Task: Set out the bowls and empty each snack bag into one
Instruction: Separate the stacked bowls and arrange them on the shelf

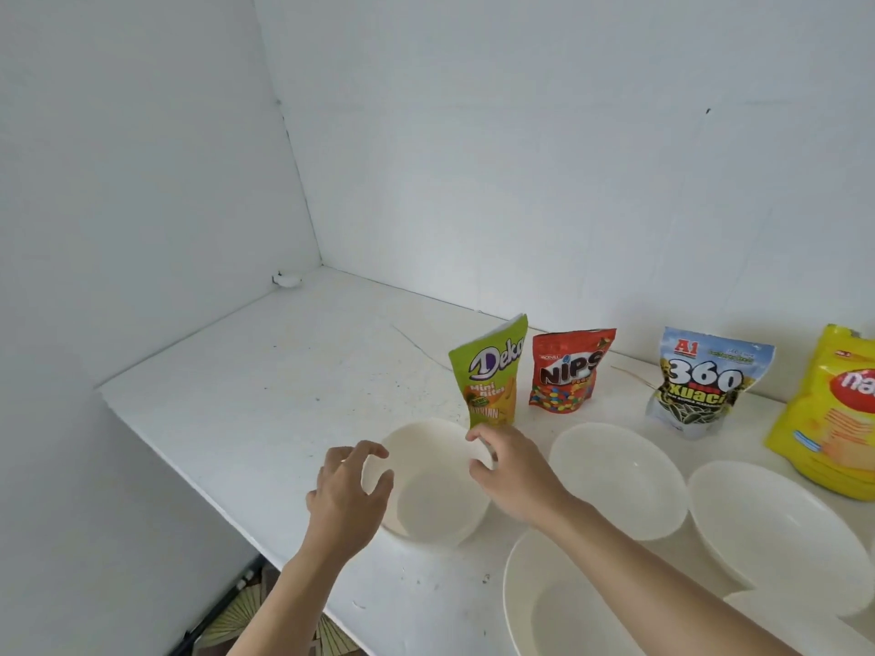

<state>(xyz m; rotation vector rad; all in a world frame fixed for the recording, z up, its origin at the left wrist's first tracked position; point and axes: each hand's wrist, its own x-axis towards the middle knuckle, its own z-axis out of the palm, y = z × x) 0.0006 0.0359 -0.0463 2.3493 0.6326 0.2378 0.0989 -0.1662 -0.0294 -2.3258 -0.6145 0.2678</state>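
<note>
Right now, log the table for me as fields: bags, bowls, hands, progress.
bags: Deka, Nips, Kuaci, yellow bag, standing in a row at the back
bowls: left bowl, middle bowl, right bowl, near bowl, all empty
hands: left hand and right hand open, flanking the left bowl
progress: bowls out, nothing poured

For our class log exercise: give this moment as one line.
step: bowl setup | left hand, right hand: at leftmost bowl rim, grip unclear | snack bags: upright
</note>
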